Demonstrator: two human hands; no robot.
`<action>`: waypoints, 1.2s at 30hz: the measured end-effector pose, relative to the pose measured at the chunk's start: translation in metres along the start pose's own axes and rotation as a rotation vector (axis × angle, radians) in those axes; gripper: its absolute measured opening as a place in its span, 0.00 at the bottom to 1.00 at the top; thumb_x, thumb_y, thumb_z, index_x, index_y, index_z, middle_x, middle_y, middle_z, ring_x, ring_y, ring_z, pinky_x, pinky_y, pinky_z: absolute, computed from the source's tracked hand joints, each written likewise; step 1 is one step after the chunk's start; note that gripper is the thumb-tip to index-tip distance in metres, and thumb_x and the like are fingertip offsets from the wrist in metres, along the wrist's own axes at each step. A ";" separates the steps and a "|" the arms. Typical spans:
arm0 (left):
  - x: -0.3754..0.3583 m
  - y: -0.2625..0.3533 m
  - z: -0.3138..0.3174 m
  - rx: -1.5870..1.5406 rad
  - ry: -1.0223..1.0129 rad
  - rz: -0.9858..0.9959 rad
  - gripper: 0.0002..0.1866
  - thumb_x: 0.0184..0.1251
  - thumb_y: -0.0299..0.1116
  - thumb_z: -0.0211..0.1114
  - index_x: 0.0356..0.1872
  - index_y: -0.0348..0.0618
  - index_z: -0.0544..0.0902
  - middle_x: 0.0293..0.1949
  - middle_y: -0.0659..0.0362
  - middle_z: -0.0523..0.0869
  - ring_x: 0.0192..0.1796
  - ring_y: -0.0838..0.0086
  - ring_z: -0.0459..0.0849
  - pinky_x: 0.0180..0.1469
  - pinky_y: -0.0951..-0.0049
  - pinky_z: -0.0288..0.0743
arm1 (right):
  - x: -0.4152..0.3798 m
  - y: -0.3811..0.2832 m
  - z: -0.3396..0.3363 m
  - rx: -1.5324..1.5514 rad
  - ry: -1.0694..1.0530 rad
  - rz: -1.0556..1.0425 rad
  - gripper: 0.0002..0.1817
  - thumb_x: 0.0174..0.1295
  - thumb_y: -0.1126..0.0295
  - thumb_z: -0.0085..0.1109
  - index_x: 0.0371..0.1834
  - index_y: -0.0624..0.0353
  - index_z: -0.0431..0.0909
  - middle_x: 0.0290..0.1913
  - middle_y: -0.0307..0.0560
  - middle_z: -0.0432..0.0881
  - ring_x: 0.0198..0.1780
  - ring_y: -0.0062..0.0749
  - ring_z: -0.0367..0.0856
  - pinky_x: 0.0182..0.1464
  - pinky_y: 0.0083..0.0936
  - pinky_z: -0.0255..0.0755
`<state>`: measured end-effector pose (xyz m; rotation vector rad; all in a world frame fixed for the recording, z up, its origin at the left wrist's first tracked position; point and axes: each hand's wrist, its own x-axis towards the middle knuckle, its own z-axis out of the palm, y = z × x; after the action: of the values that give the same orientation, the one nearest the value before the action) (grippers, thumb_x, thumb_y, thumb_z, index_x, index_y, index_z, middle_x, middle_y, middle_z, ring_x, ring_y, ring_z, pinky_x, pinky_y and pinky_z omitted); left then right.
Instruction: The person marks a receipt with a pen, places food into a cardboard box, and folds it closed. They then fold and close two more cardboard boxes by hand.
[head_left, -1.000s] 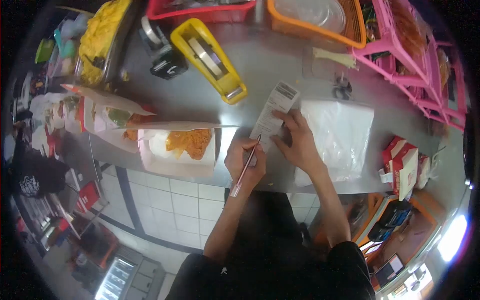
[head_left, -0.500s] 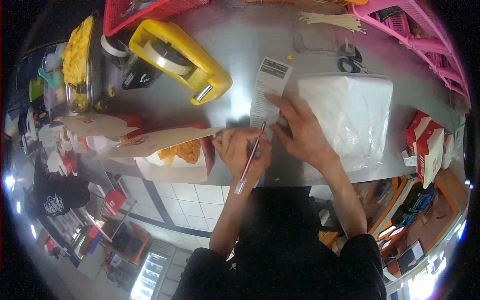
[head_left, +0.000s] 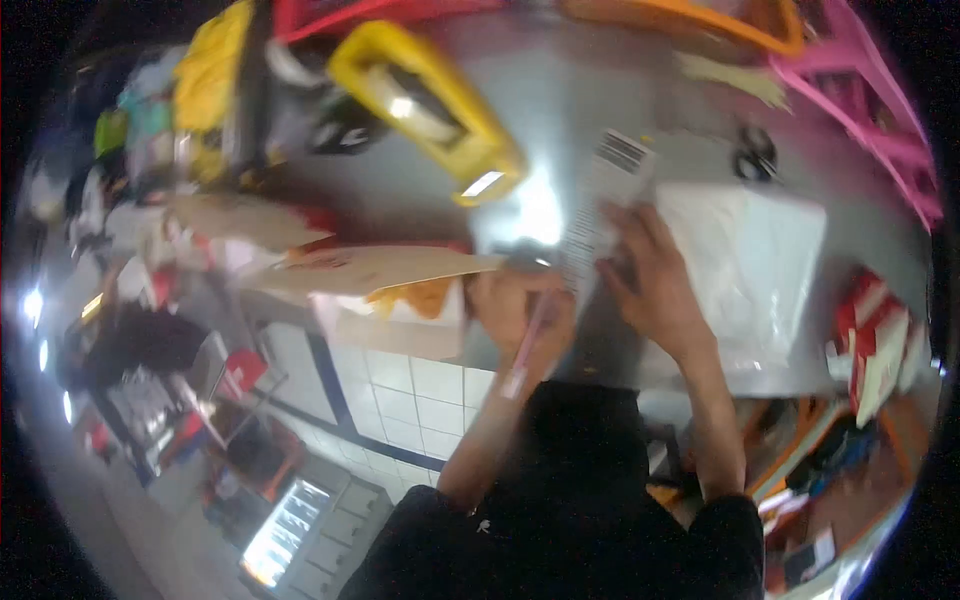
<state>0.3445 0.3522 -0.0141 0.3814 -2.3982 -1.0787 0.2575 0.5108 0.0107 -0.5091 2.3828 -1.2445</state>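
Note:
The view is motion-blurred. My left hand [head_left: 520,310] grips a pink pen [head_left: 528,345], its tip at the lower end of a long paper receipt [head_left: 605,195] lying on the steel counter [head_left: 600,100]. My right hand [head_left: 655,280] lies flat with fingers spread, pressing on the receipt's right edge and touching a stack of white plastic bags [head_left: 760,270]. An open white food box [head_left: 385,310] with fried food sits just left of my left hand, its lid flap reaching toward it.
A yellow tape dispenser [head_left: 430,95] stands behind the receipt. Pink baskets [head_left: 860,100] line the right back. Red-and-white cartons [head_left: 880,340] sit at the counter's right edge. More open food boxes [head_left: 230,230] lie to the left. The counter's front edge drops to tiled wall.
The head view has swung and blurred, shifting everything a little right. Both hands stay on the receipt, the pen still at its lower end.

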 end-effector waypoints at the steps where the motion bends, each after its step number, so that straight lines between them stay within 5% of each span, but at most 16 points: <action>1: -0.011 -0.010 0.000 -0.055 -0.082 -0.001 0.11 0.44 0.25 0.71 0.30 0.51 0.82 0.34 0.59 0.85 0.38 0.58 0.82 0.43 0.58 0.71 | 0.002 0.003 0.004 -0.023 -0.002 0.025 0.34 0.58 0.79 0.65 0.71 0.55 0.70 0.65 0.62 0.72 0.66 0.61 0.72 0.68 0.44 0.70; 3: -0.018 -0.016 -0.004 -0.087 -0.192 0.040 0.11 0.46 0.24 0.70 0.31 0.49 0.81 0.33 0.57 0.85 0.36 0.56 0.82 0.41 0.58 0.73 | 0.005 -0.001 0.003 -0.012 -0.039 0.132 0.36 0.58 0.79 0.65 0.73 0.53 0.69 0.67 0.64 0.71 0.68 0.62 0.71 0.68 0.44 0.70; 4: -0.015 -0.012 -0.008 -0.085 -0.230 0.081 0.11 0.47 0.23 0.70 0.32 0.47 0.80 0.33 0.55 0.84 0.36 0.56 0.82 0.41 0.58 0.75 | 0.006 -0.003 0.005 -0.054 0.026 -0.012 0.36 0.59 0.80 0.65 0.73 0.52 0.69 0.67 0.64 0.71 0.67 0.62 0.72 0.67 0.43 0.71; 6: -0.010 0.004 -0.009 -0.215 -0.021 0.047 0.11 0.51 0.18 0.70 0.35 0.42 0.81 0.32 0.52 0.85 0.34 0.60 0.85 0.37 0.67 0.79 | 0.010 -0.011 0.003 -0.103 0.011 0.016 0.34 0.60 0.80 0.64 0.73 0.52 0.70 0.66 0.62 0.71 0.64 0.60 0.75 0.63 0.43 0.74; 15: -0.016 0.001 -0.016 -0.337 -0.035 -0.153 0.16 0.52 0.17 0.69 0.43 0.41 0.81 0.39 0.52 0.85 0.40 0.60 0.87 0.45 0.65 0.81 | 0.007 -0.012 0.014 -0.268 0.003 -0.136 0.33 0.56 0.77 0.70 0.68 0.51 0.73 0.65 0.60 0.72 0.64 0.57 0.74 0.64 0.43 0.72; 18: -0.019 -0.001 -0.012 -0.322 -0.016 0.021 0.16 0.52 0.17 0.69 0.43 0.41 0.81 0.40 0.52 0.86 0.41 0.60 0.87 0.46 0.67 0.82 | 0.004 -0.001 0.014 -0.266 0.005 -0.099 0.37 0.53 0.74 0.73 0.69 0.49 0.73 0.65 0.62 0.72 0.65 0.61 0.72 0.67 0.47 0.69; 22: -0.023 -0.001 -0.015 -0.190 -0.045 -0.159 0.11 0.56 0.18 0.68 0.40 0.39 0.81 0.39 0.50 0.86 0.42 0.65 0.87 0.46 0.70 0.81 | 0.004 -0.005 0.010 -0.300 -0.043 -0.087 0.39 0.52 0.69 0.75 0.70 0.49 0.71 0.62 0.60 0.72 0.65 0.61 0.70 0.68 0.47 0.67; 24: -0.017 0.001 -0.013 -0.292 -0.001 -0.251 0.11 0.53 0.20 0.70 0.38 0.41 0.81 0.35 0.53 0.86 0.38 0.59 0.86 0.41 0.66 0.80 | 0.004 -0.011 0.004 -0.226 -0.055 -0.056 0.39 0.51 0.69 0.76 0.69 0.51 0.71 0.61 0.56 0.71 0.63 0.57 0.71 0.68 0.45 0.67; 34: 0.003 0.004 -0.012 -0.039 -0.033 -0.043 0.07 0.59 0.18 0.69 0.36 0.38 0.80 0.35 0.53 0.84 0.35 0.66 0.82 0.39 0.71 0.76 | 0.002 -0.005 0.008 -0.154 0.059 -0.180 0.37 0.52 0.71 0.75 0.68 0.55 0.71 0.61 0.57 0.71 0.62 0.58 0.71 0.64 0.45 0.68; 36: 0.004 0.007 -0.011 -0.066 -0.052 -0.068 0.10 0.53 0.20 0.70 0.36 0.42 0.82 0.34 0.56 0.85 0.38 0.63 0.82 0.43 0.66 0.76 | 0.003 -0.006 0.007 -0.149 0.072 -0.192 0.37 0.51 0.71 0.75 0.68 0.56 0.71 0.61 0.57 0.71 0.61 0.58 0.71 0.64 0.45 0.68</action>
<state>0.3464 0.3482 -0.0017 0.4193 -2.4033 -1.2082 0.2594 0.5015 0.0114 -0.7669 2.5497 -1.1860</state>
